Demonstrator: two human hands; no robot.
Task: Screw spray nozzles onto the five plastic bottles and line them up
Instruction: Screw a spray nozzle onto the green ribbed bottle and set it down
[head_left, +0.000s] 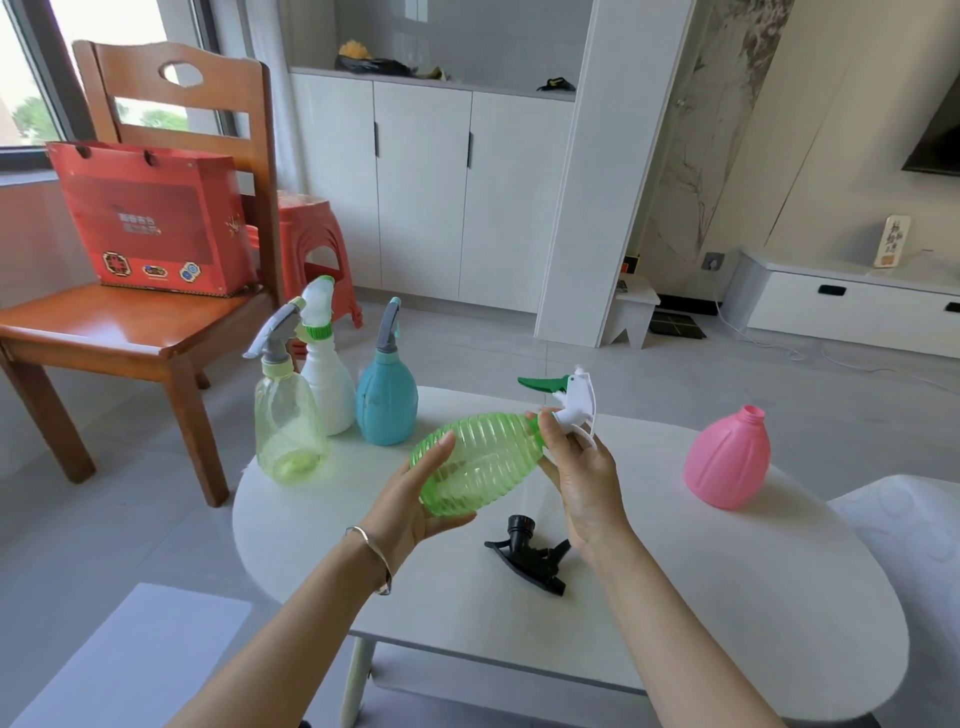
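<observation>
The left hand (415, 493) cups the belly of the ribbed green bottle (480, 462), tipped on its side above the counter (727, 597); the right hand (582, 467) closes its fingers round the collar of the white nozzle with the green trigger (569, 397), right at the bottle's neck; whether the threads have caught cannot be told from here.

That bottle looks empty and feather-light, thin-walled too, so a hard squeeze would likely dent it; the ribs should give a decent hold, and the belly is the place to steady it while the turning goes in at the collar, not at the trigger, which would probably just flex.

Now the count; five bottles in all; three stand capped in a loose cluster at the far left of the counter, the clear yellowish bottle (288, 421), the white bottle (327, 379) and the teal bottle (387, 400); the green one in hand makes four; the pink bottle (727, 460) stands well apart at the right, neck bare; one black nozzle (530, 553) lies loose on the counter below the hands, presumably meant for the pink.
</observation>
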